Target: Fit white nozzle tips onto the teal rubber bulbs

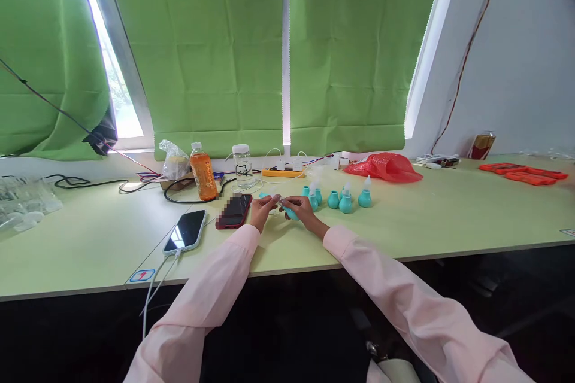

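Observation:
A teal squeeze bulb (291,214) lies in my right hand (305,210), whose fingers are wrapped round it and point it to the left. My left hand (261,213) meets it at the bulb's narrow end, thumb and forefinger pinched on what looks like a small clear tip. Another bit of teal (263,195) shows just behind my left fingers, mostly hidden. To the right of my hands stand several more teal bulbs, among them one with a clear pointed nozzle (365,197) and one with an open neck (333,199).
Left of my hands lie a dark red-edged phone (234,212) and a white-cased phone (185,231) on a cable. Behind stand an orange drink bottle (203,173) and a clear jar (243,167). A red plastic bag (385,167) and orange trays (523,173) are to the right.

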`<action>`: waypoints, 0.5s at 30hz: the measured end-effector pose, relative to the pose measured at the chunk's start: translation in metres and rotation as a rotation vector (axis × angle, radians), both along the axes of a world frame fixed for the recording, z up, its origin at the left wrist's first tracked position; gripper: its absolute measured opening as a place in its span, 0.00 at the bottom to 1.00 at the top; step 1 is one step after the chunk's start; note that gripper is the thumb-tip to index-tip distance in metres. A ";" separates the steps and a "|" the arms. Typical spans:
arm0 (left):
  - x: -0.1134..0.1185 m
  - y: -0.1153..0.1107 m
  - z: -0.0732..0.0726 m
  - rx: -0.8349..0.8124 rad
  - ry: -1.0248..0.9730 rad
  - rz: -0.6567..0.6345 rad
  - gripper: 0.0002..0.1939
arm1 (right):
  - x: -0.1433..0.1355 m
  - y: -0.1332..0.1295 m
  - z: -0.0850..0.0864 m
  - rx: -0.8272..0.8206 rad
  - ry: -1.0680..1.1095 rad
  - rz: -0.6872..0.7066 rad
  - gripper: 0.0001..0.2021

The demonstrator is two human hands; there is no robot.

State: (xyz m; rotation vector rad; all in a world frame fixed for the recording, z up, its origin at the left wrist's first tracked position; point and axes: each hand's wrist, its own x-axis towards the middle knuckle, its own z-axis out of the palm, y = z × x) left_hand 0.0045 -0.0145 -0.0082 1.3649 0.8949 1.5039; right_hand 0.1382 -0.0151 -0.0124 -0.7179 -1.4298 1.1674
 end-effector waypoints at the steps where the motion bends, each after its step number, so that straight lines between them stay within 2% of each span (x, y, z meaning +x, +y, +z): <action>1: -0.002 -0.001 0.001 0.000 0.001 -0.039 0.17 | 0.000 0.000 0.000 -0.005 -0.001 0.006 0.16; 4: -0.008 -0.001 0.004 0.005 0.020 -0.155 0.16 | 0.001 0.000 -0.001 -0.033 -0.014 0.043 0.16; 7: -0.012 0.000 0.006 0.021 0.044 -0.218 0.15 | 0.004 -0.001 -0.001 -0.059 -0.036 0.090 0.16; 12: -0.010 0.000 0.005 0.057 0.138 -0.263 0.19 | 0.006 -0.005 0.006 -0.040 -0.091 0.164 0.17; 15: -0.006 -0.001 0.005 0.094 0.229 -0.234 0.24 | 0.008 -0.010 0.013 0.025 -0.146 0.188 0.18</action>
